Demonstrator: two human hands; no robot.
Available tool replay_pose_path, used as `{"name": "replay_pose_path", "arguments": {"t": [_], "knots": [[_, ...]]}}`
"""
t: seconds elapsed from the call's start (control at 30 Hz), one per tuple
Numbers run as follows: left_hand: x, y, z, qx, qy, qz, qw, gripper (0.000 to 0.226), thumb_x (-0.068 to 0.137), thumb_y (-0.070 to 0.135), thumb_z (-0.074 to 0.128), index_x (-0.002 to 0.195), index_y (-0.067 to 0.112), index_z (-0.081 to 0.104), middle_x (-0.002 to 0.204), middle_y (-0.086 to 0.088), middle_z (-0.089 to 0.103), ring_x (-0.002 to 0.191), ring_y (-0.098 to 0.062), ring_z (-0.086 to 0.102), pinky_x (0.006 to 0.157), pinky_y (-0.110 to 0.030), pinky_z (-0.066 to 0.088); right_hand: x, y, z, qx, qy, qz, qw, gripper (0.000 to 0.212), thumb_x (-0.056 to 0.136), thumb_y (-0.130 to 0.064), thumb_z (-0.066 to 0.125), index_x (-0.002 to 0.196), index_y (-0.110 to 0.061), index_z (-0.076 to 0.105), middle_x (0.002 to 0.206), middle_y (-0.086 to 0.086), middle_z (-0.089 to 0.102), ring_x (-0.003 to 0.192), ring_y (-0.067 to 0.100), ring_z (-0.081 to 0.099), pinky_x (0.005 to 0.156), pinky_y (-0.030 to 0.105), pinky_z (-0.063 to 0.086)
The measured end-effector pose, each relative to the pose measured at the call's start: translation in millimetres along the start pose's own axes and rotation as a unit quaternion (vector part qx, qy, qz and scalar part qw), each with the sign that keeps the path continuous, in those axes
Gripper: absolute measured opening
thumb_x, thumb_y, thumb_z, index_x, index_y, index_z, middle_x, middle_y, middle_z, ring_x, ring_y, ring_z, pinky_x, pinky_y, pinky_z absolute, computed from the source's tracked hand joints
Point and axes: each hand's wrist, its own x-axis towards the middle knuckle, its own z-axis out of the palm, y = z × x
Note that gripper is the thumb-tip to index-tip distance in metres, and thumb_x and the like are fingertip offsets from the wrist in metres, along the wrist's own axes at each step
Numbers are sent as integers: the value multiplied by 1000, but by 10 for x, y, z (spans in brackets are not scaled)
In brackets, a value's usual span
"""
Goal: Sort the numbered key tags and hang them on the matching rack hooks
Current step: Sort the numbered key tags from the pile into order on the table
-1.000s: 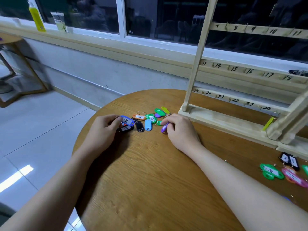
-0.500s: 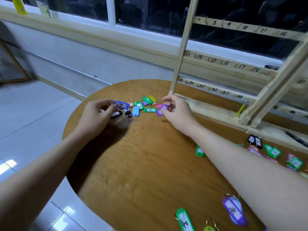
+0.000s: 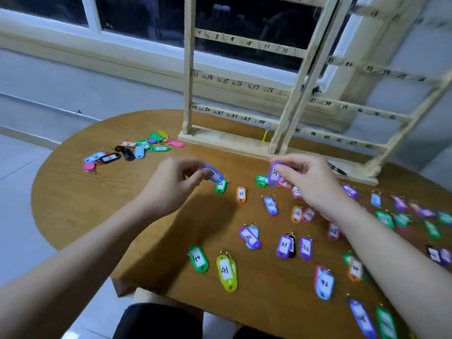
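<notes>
While both hands hang above the middle of the round wooden table [image 3: 80, 196], each pinches one key tag: the left hand [image 3: 175, 184] holds a blue tag [image 3: 214, 174] by its end between thumb and fingertips, and the right hand [image 3: 309, 182] pinches a purple tag [image 3: 274, 174] marked 21, which hangs upright from the fingers. Directly below the blue tag, at the left hand's 3 o'clock, a green tag [image 3: 220, 185] marked 20 lies flat, with an orange tag [image 3: 241, 194] marked 21 just beside it. An unsorted pile of tags [image 3: 132, 150] lies well apart at the left hand's 10 o'clock. More numbered tags are spread at the right hand's 6 o'clock. The wooden rack [image 3: 188, 69], its rails numbered, stands at 12 o'clock from both hands.
</notes>
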Motion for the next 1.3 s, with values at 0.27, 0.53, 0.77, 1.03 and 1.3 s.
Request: {"name": "replay_pose_path", "arguments": {"t": [0.27,0.53,0.77,1.03,1.3], "knots": [[-232,524,338,-36,8,-44,998,18,92,21,69,76,21,77,61,16,65,62,3,57,58,-12,38,-661,103,-529,21,70,106,992,16,89,2,72,88,-14,70,76,7,72,59,6,60,56,17,48],[-173,375,405,-62,-18,-128,990,26,101,23,59,78,19,71,67,11,70,62,-4,60,63,-19,46,-584,245,-467,27,85,158,983,5,94,-3,67,94,-8,69,74,10,71,60,14,67,59,26,55],[18,35,326,-80,-2,-176,981,15,93,26,70,83,19,79,60,12,65,57,-3,53,62,-28,43,-140,327,155,-44,19,165,985,8,93,-11,68,88,-16,70,78,5,73,69,17,70,66,34,55],[37,-95,279,-107,-45,-173,978,15,84,23,81,79,13,70,70,-5,74,64,-17,64,64,-31,48,358,216,597,-178,-65,123,974,9,93,-18,67,92,-16,76,83,-1,72,69,12,63,57,25,47],[-22,-34,426,-136,-89,-159,974,10,85,23,81,80,17,73,73,-11,72,62,-9,54,61,-27,41,435,267,622,-263,-82,81,958,14,90,-19,66,80,-28,69,80,-9,66,87,13,58,73,31,47]]}}
